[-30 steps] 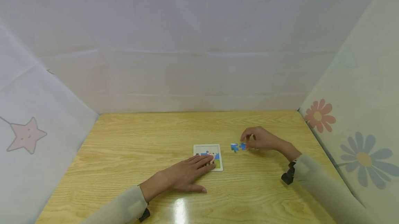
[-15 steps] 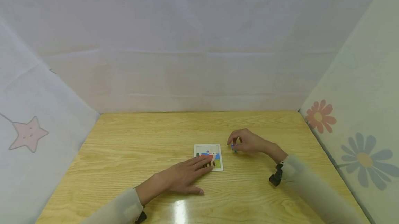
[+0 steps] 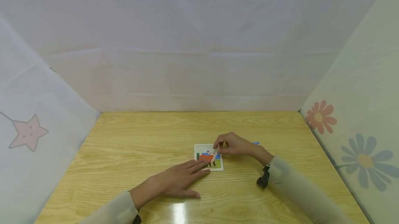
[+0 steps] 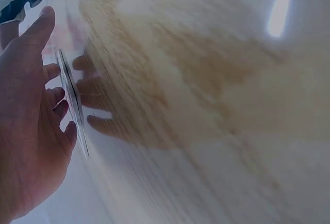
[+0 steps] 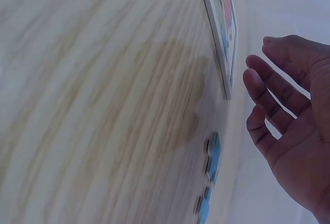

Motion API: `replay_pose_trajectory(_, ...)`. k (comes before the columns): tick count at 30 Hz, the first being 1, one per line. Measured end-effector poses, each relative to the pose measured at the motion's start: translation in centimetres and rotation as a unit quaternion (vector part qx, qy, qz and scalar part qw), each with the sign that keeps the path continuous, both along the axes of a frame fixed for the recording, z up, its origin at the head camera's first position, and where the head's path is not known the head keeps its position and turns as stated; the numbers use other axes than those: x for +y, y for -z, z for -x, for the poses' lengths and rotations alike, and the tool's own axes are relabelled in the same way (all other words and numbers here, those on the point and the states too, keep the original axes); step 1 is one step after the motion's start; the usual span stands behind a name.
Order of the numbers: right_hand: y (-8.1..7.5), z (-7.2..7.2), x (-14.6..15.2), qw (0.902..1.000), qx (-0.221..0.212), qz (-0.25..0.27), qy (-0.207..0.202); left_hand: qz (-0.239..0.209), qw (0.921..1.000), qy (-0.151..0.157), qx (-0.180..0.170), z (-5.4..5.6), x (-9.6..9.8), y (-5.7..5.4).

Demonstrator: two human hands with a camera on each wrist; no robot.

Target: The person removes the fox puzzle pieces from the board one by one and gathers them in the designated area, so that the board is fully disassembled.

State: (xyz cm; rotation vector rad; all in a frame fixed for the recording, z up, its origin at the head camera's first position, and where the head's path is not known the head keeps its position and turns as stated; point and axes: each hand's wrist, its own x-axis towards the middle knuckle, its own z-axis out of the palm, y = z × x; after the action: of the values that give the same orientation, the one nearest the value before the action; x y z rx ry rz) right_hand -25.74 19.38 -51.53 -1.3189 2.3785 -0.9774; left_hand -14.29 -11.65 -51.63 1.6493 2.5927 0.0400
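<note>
A small white-framed jigsaw puzzle tray [image 3: 221, 166] lies on the table, its picture showing an animal with a red body on green and blue. My left hand [image 3: 174, 179] rests its outstretched fingers on the tray's lower part, thumb spread on the table side. At the tray's upper right corner, my right hand [image 3: 235, 145] bends thumb and index finger towards each other. In the right wrist view, the right hand [image 5: 299, 100] has its other fingers bent beside the tray. I cannot tell whether a piece is pinched there.
Right of the tray, a blue puzzle piece [image 3: 256, 143] shows past the right wrist. The right wrist view has one loose blue piece [image 5: 214, 158] near the tray and another piece [image 5: 204, 207] behind it. Pale cloth walls [image 3: 199, 78] stand along the wooden table's back and sides.
My right hand has moved left from the loose pieces to the tray's upper right corner. My left hand has slid slightly down and left, uncovering more of the red picture.
</note>
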Motion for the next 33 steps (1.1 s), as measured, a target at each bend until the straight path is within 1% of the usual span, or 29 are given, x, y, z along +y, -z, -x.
replay_pose_trajectory(5, 0.0, -0.2, -1.5, 0.9999, -0.013, -0.004, 0.004, 0.000, 1.0000, -0.002, -0.004, -0.2, -0.3, 0.0)
replay_pose_trajectory(12, 0.0, -0.7, -3.2, 0.9995, -0.027, 0.014, -0.003, -0.004, 0.9999, 0.005, -0.013, -0.3, -0.7, -0.1)
replay_pose_trajectory(18, 0.4, -0.8, -4.3, 0.9996, -0.019, 0.019, 0.003, -0.006, 0.9998, 0.008, -0.017, -0.4, -1.0, -0.1)
replay_pose_trajectory(23, 0.4, -1.2, -5.3, 0.9993, -0.025, 0.020, 0.019, -0.006, 1.0000, 0.003, -0.007, -0.5, -1.2, 0.1)
replay_pose_trajectory(27, 0.8, -1.3, -5.7, 0.9992, -0.020, 0.009, 0.033, -0.006, 1.0000, 0.003, -0.001, -0.5, -1.4, 0.2)
replay_pose_trajectory(33, 1.0, -1.6, -6.0, 0.9987, -0.024, 0.005, 0.044, -0.004, 1.0000, 0.007, -0.004, -0.5, -1.5, 0.3)
